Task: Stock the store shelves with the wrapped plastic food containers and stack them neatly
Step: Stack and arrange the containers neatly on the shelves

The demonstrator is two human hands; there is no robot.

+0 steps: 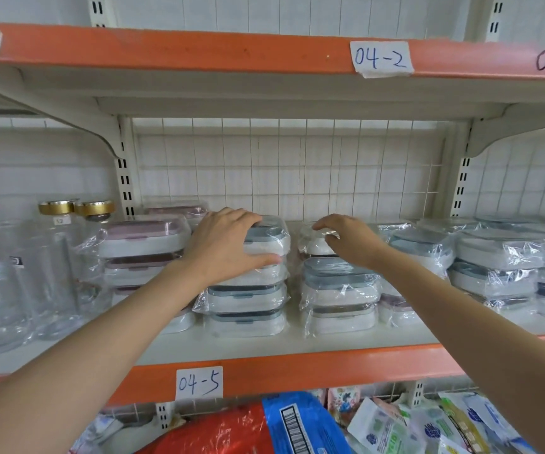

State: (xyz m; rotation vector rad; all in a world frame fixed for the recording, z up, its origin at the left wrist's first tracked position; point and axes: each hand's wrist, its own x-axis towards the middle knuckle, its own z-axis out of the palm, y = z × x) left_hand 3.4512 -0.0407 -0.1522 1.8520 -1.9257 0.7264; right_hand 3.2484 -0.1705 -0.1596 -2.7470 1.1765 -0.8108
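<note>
The containers (266,244) are smooth plastic in glossy, crinkled clear film. At nine o'clock, the jars (19,276) look like clear glass with shiny golden lids (56,207).

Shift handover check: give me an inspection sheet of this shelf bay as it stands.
Surface: white shelf with orange front edge, label 04-5.
Job's things: wrapped containers in stacks; blue-lidded stack centre, second stack beside it, pink-lidded stack to the left, more stacks on the right.
Clutter: clear glass jars with gold lids at far left.
Hands: left hand grips the centre stack's top container; right hand touches the second stack's top wrap, fingers curled.
Cables: nothing seen.
Surroundings: wire grid backing, upper shelf labelled 04-2, bagged goods below.
</note>
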